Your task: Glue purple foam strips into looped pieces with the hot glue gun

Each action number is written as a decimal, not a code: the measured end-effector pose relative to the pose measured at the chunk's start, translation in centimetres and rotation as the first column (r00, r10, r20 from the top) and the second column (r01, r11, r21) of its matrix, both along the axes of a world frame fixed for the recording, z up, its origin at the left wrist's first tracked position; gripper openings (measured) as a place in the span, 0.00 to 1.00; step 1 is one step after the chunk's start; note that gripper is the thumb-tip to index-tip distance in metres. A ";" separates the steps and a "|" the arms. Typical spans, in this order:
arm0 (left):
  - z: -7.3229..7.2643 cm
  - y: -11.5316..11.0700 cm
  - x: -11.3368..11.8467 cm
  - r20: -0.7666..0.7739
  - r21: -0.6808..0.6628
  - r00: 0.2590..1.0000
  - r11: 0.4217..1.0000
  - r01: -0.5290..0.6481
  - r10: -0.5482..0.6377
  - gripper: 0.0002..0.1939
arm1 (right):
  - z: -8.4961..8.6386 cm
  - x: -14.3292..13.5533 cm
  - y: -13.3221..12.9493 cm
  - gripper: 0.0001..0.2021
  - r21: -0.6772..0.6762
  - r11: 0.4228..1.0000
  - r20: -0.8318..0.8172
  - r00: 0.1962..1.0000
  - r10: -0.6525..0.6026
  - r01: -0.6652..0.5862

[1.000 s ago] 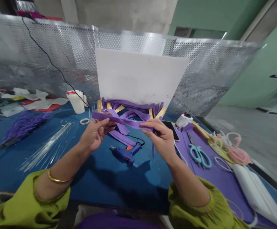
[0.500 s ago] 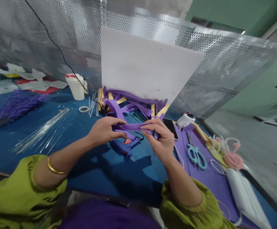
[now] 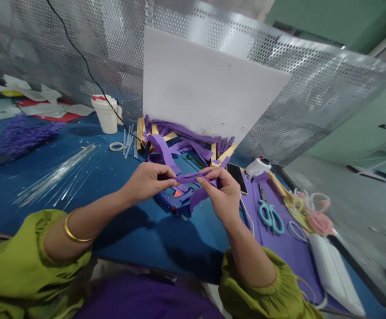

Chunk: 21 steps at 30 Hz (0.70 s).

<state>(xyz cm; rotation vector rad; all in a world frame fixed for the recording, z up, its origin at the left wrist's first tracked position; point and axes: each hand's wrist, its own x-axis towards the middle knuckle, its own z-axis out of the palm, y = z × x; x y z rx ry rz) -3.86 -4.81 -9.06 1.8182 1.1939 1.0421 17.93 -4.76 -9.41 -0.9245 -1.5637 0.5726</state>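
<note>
A purple strip (image 3: pixel 189 178) is stretched between my two hands above the blue table. My left hand (image 3: pixel 151 179) pinches its left end between thumb and fingers. At the other end my right hand (image 3: pixel 221 188) is closed on the strip, and a loose purple piece hangs down beside its fingers. Just below the strip lies a blue glue gun (image 3: pixel 176 203) with an orange trigger, partly covered by the hanging piece. Behind my hands, more purple strips (image 3: pixel 163 150) lie loosely curled among wooden pieces.
A white board (image 3: pixel 206 84) leans on perforated metal. On the left are a white cup (image 3: pixel 106 114), a tape ring (image 3: pixel 116 146), clear sticks, wires and purple flowers (image 3: pixel 20 135). Right: a phone (image 3: pixel 237 178), blue-handled scissors (image 3: pixel 270 217), purple sheets and a white roll (image 3: pixel 337 272).
My left fingers have closed onto the strip from a wider pinch. The loose purple end now hangs lower, left of my right hand, over part of the glue gun. The view has shifted slightly.
</note>
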 end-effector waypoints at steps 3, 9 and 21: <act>0.0 -0.1 0.0 -0.041 0.048 0.999 0.999 0.003 -0.001 0.10 | -0.3 -0.1 0.1 0.10 -0.035 0.999 -0.033 0.999 -0.028 0.027; 0.0 -0.2 0.2 -0.050 0.067 0.999 0.998 0.002 0.002 0.09 | -0.7 -0.5 -0.1 0.10 -0.016 0.999 -0.052 0.997 -0.050 0.049; -0.1 -0.5 0.6 0.013 0.030 1.000 1.000 0.000 -0.001 0.11 | -0.9 -1.1 -0.6 0.10 0.150 0.989 0.031 0.999 -0.022 0.017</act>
